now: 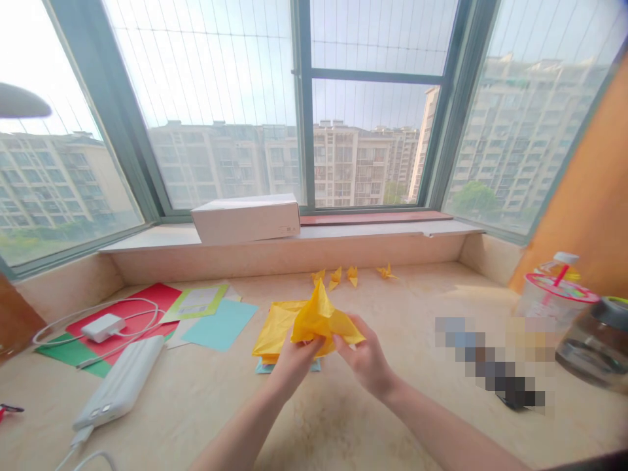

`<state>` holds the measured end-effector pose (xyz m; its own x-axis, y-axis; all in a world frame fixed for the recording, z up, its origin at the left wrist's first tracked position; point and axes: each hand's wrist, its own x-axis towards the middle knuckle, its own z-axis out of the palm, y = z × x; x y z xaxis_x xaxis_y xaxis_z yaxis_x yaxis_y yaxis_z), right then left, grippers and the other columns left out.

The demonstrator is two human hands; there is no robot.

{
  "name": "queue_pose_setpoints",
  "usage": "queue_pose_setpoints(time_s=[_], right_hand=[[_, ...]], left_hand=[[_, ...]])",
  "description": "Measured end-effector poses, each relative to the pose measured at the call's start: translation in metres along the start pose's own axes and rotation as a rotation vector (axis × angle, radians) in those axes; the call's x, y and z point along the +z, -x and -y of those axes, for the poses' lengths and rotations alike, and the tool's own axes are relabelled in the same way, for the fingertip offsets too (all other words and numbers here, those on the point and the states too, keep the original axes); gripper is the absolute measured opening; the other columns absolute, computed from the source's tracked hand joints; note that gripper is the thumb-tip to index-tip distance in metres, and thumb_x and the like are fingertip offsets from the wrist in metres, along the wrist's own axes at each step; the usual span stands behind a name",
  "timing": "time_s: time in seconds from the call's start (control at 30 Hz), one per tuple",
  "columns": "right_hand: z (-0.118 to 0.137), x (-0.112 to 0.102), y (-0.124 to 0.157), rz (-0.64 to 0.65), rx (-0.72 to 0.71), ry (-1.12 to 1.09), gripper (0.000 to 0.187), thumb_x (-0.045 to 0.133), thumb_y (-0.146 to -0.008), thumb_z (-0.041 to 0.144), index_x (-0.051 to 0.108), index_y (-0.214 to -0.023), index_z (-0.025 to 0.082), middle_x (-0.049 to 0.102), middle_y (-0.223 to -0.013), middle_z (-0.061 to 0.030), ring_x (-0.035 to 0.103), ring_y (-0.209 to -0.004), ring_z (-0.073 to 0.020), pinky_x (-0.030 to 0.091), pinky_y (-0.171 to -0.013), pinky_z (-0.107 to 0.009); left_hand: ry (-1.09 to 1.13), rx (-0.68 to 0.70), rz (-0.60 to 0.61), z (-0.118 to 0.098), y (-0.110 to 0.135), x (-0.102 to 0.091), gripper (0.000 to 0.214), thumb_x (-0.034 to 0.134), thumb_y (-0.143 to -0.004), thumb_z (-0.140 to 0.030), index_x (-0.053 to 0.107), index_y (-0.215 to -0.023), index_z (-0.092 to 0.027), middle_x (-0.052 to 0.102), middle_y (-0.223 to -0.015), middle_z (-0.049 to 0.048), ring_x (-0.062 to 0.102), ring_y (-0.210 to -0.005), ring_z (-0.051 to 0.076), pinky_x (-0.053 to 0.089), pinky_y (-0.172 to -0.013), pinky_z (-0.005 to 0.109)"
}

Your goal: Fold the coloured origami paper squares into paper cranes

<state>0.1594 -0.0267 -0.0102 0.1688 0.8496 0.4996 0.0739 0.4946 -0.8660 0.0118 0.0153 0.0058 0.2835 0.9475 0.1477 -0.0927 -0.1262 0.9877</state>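
Observation:
Between my two hands is a partly folded sheet of yellow paper [321,317], its point sticking up and its sides flared. My left hand [300,360] grips its lower left part, with the fingers partly hidden behind the paper. At the lower right edge, my right hand [363,353] pinches the paper with thumb and fingers. Just beyond and left of my hands lies a stack of creased yellow paper [277,327], with light blue paper [265,367] showing beneath it. Several small yellow origami cranes [352,276] stand in a row behind.
At left, coloured paper sheets [220,325] lie under and beside a white charger [103,327] with its cable. A white power bank [122,383] is nearer me. On the right stand a lidded cup with straw [559,294] and a dark-lidded jug [596,343]. A white box [245,219] rests on the sill.

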Motion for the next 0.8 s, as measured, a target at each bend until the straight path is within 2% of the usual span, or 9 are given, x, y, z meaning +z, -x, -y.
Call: queue_pose_setpoints(time_s=[0.1, 0.2, 0.3, 0.4, 0.5, 0.57, 0.7, 0.8], right_hand=[[-0.008, 0.002, 0.003, 0.032, -0.065, 0.087, 0.023, 0.060, -0.088, 0.028, 0.061, -0.111, 0.022, 0.070, -0.096, -0.0044, 0.066, -0.084, -0.0186, 0.054, -0.077, -0.029], [-0.012, 0.004, 0.005, 0.003, -0.126, 0.114, 0.019, 0.061, -0.088, 0.029, 0.062, -0.106, 0.022, 0.069, -0.094, -0.0043, 0.066, -0.083, -0.0198, 0.054, -0.077, -0.030], [-0.012, 0.009, 0.007, 0.034, -0.071, 0.054, 0.015, 0.060, -0.090, 0.033, 0.063, -0.101, 0.022, 0.068, -0.090, -0.0033, 0.065, -0.079, -0.0201, 0.055, -0.073, -0.030], [-0.012, 0.017, 0.011, 0.045, -0.011, -0.038, 0.018, 0.062, -0.089, 0.037, 0.062, -0.102, 0.024, 0.068, -0.088, -0.0026, 0.065, -0.079, -0.0204, 0.056, -0.073, -0.030], [-0.014, 0.024, 0.013, 0.036, -0.012, -0.082, 0.024, 0.064, -0.088, 0.038, 0.062, -0.106, 0.024, 0.069, -0.091, -0.0033, 0.066, -0.080, -0.0203, 0.055, -0.076, -0.031], [-0.013, 0.026, 0.013, 0.006, -0.011, -0.088, 0.028, 0.065, -0.087, 0.039, 0.061, -0.109, 0.022, 0.070, -0.093, -0.0050, 0.067, -0.081, -0.0208, 0.056, -0.076, -0.030], [-0.006, 0.025, 0.008, -0.031, 0.009, -0.059, 0.032, 0.064, -0.087, 0.042, 0.062, -0.110, 0.019, 0.070, -0.087, -0.0062, 0.067, -0.082, -0.0234, 0.056, -0.074, -0.032], [-0.001, 0.024, 0.006, -0.023, 0.035, -0.018, 0.029, 0.060, -0.089, 0.042, 0.064, -0.107, 0.020, 0.070, -0.090, -0.0065, 0.066, -0.084, -0.0237, 0.054, -0.075, -0.032]], left_hand=[[-0.010, 0.027, -0.014, 0.000, -0.001, -0.002, 0.041, 0.075, -0.066, -0.052, 0.071, -0.085, -0.015, 0.072, -0.083, 0.0092, 0.066, -0.089, 0.027, 0.053, -0.080, 0.037], [-0.025, 0.081, 0.017, 0.001, -0.004, -0.003, 0.044, 0.071, -0.069, -0.058, 0.071, -0.080, -0.015, 0.072, -0.081, 0.0092, 0.066, -0.084, 0.027, 0.053, -0.079, 0.037], [-0.096, 0.147, 0.023, 0.008, -0.008, -0.004, 0.047, 0.064, -0.075, -0.061, 0.070, -0.078, -0.015, 0.071, -0.078, 0.0086, 0.065, -0.077, 0.024, 0.053, -0.072, 0.033], [-0.257, 0.203, -0.030, 0.017, -0.010, -0.004, 0.050, 0.053, -0.084, -0.062, 0.068, -0.076, -0.015, 0.068, -0.071, 0.0080, 0.063, -0.066, 0.022, 0.050, -0.061, 0.029], [-0.382, 0.328, -0.144, 0.019, -0.010, -0.005, 0.046, 0.047, -0.089, -0.057, 0.065, -0.078, -0.017, 0.067, -0.071, 0.0071, 0.062, -0.065, 0.021, 0.049, -0.059, 0.029], [-0.429, 0.397, -0.177, 0.017, -0.009, -0.006, 0.039, 0.046, -0.091, -0.051, 0.064, -0.082, -0.018, 0.067, -0.076, 0.0067, 0.062, -0.068, 0.021, 0.050, -0.062, 0.029], [-0.571, 0.459, -0.169, 0.009, -0.009, -0.012, 0.032, 0.046, -0.093, -0.042, 0.058, -0.073, -0.021, 0.064, -0.072, 0.0047, 0.059, -0.066, 0.020, 0.047, -0.064, 0.029], [-0.616, 0.472, -0.095, 0.006, -0.012, -0.014, 0.029, 0.042, -0.095, -0.036, 0.057, -0.075, -0.022, 0.063, -0.073, 0.0046, 0.058, -0.068, 0.020, 0.045, -0.068, 0.030]])
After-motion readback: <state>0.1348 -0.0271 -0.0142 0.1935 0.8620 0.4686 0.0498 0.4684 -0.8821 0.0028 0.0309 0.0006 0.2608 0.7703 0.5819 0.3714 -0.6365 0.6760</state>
